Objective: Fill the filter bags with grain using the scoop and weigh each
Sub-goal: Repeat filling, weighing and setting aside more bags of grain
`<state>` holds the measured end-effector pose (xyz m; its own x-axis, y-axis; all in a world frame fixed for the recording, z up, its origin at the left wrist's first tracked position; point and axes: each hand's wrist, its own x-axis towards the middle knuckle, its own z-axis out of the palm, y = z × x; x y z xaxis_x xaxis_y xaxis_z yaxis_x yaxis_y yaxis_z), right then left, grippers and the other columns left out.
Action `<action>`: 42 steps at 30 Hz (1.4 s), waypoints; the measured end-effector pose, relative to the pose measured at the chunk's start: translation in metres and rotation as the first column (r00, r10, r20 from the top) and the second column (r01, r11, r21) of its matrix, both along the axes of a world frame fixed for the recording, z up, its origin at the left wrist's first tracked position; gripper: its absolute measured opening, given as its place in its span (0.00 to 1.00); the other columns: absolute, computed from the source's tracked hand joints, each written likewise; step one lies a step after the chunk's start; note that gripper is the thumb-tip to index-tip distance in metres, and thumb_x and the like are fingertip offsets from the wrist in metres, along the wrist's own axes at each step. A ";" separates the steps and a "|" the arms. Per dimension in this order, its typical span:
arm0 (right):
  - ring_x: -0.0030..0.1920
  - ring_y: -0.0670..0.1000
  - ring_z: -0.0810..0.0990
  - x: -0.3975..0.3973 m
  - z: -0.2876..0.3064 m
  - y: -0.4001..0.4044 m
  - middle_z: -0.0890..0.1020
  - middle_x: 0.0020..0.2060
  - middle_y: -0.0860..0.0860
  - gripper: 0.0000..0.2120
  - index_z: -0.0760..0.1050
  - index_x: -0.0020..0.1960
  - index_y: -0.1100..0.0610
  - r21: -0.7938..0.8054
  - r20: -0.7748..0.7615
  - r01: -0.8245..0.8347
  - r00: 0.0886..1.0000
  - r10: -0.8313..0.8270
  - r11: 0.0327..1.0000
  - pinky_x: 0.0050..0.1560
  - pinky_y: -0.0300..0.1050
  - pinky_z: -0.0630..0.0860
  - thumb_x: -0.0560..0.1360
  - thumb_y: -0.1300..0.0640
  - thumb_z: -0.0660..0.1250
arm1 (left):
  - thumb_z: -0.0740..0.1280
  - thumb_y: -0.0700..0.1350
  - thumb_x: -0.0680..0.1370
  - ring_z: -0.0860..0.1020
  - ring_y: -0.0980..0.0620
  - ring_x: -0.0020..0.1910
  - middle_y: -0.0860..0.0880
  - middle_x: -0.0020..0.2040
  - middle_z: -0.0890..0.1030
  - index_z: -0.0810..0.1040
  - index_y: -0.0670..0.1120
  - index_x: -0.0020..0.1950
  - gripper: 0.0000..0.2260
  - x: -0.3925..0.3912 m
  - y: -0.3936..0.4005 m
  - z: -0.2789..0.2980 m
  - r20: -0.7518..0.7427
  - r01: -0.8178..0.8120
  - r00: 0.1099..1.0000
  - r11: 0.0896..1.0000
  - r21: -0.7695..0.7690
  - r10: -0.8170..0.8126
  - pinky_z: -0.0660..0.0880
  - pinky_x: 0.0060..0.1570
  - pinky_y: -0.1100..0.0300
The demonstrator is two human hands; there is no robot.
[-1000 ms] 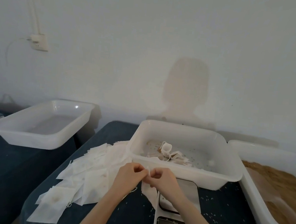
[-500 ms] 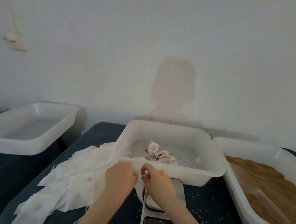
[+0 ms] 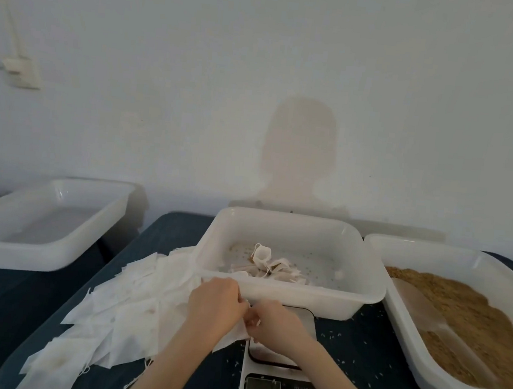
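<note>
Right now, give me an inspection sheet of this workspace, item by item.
Surface: dark blue table, loose grains scattered round the scale.
Job's things: pile of empty filter bags left of the scale; middle tray holds a few bags and stray grains; right tray holds grain. Scoop: cannot tell, a pale shape lies in the grain.
Clutter: empty-looking white tray on the far left.
Hands: left hand and right hand both pinch one filter bag above the scale.
Cables: a cord runs up the wall from the wall socket.
Surroundings: plain white wall bearing the person's shadow.
</note>
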<state>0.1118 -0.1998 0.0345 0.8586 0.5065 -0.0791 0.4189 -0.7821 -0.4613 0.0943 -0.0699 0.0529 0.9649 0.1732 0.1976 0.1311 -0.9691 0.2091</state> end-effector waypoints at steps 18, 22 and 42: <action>0.32 0.45 0.72 0.021 0.021 -0.025 0.74 0.28 0.43 0.12 0.75 0.30 0.48 -0.024 0.064 0.027 0.998 -0.025 0.999 0.33 0.38 0.66 0.72 0.49 0.64 | 0.71 0.62 0.66 0.68 0.69 0.58 0.68 0.59 0.69 0.66 0.59 0.65 0.30 -0.002 0.003 -0.008 0.081 0.406 0.891 0.704 -0.583 -0.447 0.67 0.52 0.72; 0.26 0.44 0.67 0.022 0.026 -0.036 0.75 0.27 0.48 0.13 0.78 0.33 0.54 0.052 0.087 -0.037 0.996 0.033 0.998 0.29 0.37 0.65 0.70 0.49 0.61 | 0.73 0.61 0.58 0.70 0.64 0.57 0.65 0.60 0.70 0.62 0.62 0.67 0.40 -0.001 0.000 -0.017 -0.021 0.411 0.880 0.785 -0.464 -0.474 0.70 0.55 0.66; 0.49 0.45 0.78 0.041 0.035 -0.299 0.80 0.50 0.43 0.19 0.74 0.56 0.45 -0.163 0.103 0.578 0.816 -0.568 0.800 0.53 0.44 0.76 0.70 0.36 0.66 | 0.67 0.55 0.69 0.74 0.62 0.41 0.60 0.40 0.75 0.71 0.59 0.48 0.11 0.068 -0.129 0.003 0.070 0.619 0.774 0.731 -0.287 -0.629 0.67 0.37 0.68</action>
